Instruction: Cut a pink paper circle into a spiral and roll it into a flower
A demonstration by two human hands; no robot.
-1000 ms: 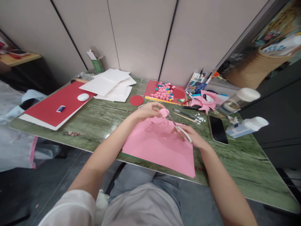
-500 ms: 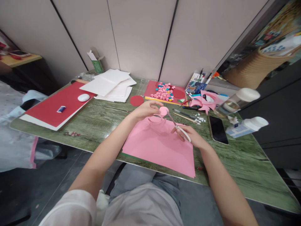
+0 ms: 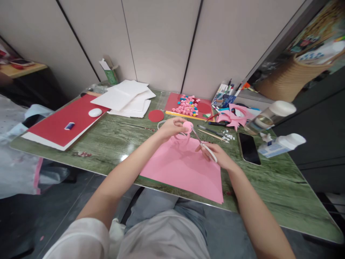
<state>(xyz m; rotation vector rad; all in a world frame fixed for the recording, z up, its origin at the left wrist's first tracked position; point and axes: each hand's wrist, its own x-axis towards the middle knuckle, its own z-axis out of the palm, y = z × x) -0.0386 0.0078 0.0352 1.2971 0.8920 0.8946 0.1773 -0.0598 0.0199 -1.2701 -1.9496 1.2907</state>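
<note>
a red circle lay on the green table just beyond and left of the left fingers. the left hand pinched a pink disc between thumb and fingertips, lifted off the table. just under those fingers a cut strip curled away from the disc's edge in a loose ring, hanging over the pink sheet that lay flat below both hands. right of the left fingers, the scissors met the disc with their tips; whether the blades were parted was too small to tell. the right hand was clenched through the white handles. by the look of it the cutting was partway: the outer rim was freed as a coil, and the disc's centre remained whole. a dark phone lay right of the right fingers.
</note>
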